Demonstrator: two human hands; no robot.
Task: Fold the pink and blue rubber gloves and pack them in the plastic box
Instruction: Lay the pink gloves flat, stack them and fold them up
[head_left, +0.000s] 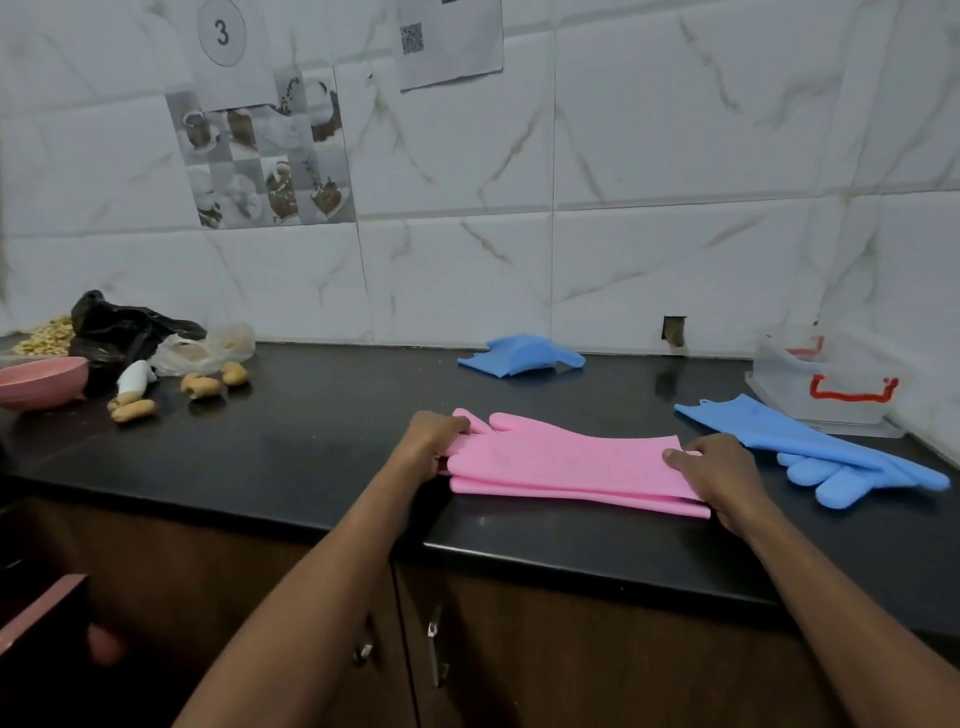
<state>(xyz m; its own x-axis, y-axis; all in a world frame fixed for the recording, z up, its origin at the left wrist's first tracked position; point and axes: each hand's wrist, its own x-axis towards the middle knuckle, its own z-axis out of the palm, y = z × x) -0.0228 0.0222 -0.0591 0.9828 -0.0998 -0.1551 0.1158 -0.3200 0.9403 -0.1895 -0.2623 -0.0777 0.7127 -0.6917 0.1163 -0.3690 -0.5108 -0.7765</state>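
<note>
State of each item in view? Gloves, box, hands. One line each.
pink gloves: layered flat on the counter, unfolded
left hand: grips their finger end
right hand: pinches their cuff end
near blue glove: flat, unfolded, beside the plastic box
far blue glove: folded over, not packed
plastic box: upright, no glove seen inside

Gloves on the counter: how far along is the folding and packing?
Early on. Done: the folded blue glove lies by the wall. In hand: the left hand and right hand hold the pink gloves by their ends, not yet folded. Left: the flat blue glove beside the plastic box, which shows no glove inside.
</note>
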